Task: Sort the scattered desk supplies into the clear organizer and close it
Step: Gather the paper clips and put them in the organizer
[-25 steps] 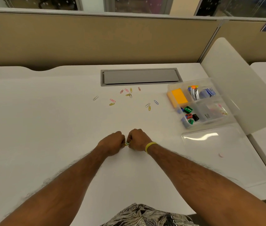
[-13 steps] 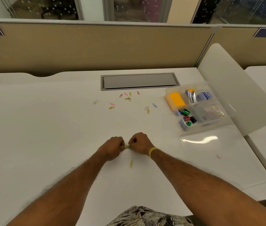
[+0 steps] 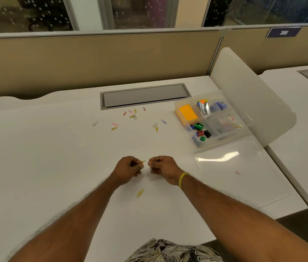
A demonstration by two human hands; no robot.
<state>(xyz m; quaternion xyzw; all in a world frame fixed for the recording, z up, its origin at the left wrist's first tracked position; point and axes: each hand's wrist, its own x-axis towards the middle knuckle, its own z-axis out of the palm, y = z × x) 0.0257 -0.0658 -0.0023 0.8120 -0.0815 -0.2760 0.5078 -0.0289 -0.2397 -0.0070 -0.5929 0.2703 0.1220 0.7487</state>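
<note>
Scattered coloured wire paper clips (image 3: 134,116) lie toward the back edge of the white desk surface (image 3: 54,157), just in front of a grey flat cable hatch (image 3: 145,95). The clear plastic compartment organizer (image 3: 223,138) sits open by the right edge. Its clear flat lid (image 3: 225,167) lies nearer the front. Both hands hover mid-surface, knuckles up and close together but apart. The left hand (image 3: 128,168) pinches a yellow wire paper clip (image 3: 142,162). The right hand (image 3: 163,167) pinches a small pale clip (image 3: 150,167). A loose yellow paper clip (image 3: 140,193) lies between the forearms.
</note>
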